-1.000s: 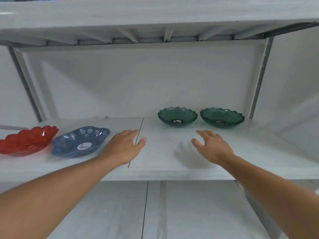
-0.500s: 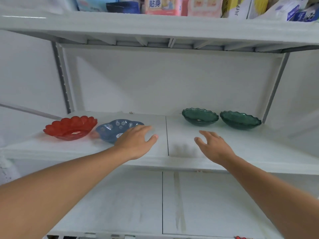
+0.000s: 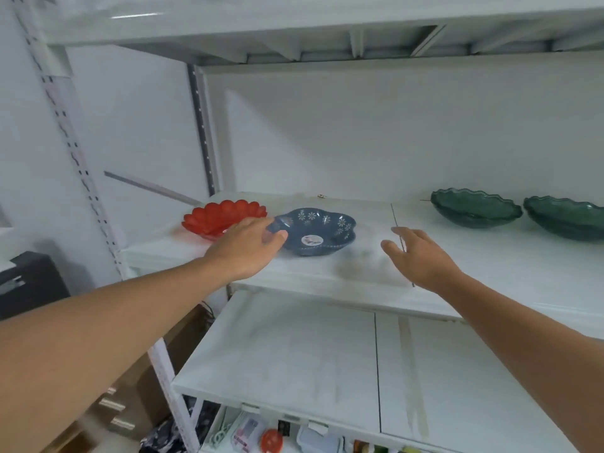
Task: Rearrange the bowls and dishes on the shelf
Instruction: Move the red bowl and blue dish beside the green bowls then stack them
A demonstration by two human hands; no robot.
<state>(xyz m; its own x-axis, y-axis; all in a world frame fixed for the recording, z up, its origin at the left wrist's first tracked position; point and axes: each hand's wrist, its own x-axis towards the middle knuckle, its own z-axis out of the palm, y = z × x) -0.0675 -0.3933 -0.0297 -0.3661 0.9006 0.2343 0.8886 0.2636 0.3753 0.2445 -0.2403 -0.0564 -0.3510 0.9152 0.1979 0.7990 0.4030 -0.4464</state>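
On the white shelf a blue flower-patterned dish sits left of centre, with a red scalloped dish just to its left. Two dark green scalloped bowls stand side by side at the right: one nearer the middle, the other cut by the frame edge. My left hand hovers over the left rim of the blue dish, fingers spread, and may touch it. My right hand is open above the shelf, right of the blue dish, holding nothing.
A lower white shelf board juts out below. An upper shelf hangs overhead. A perforated upright stands at the back left. Small items sit beneath the lower shelf, and a dark box is at far left.
The view swung left, so all dishes shifted right in frame. My left hand reached left onto the blue dish's rim. My right hand followed, staying open over the shelf.
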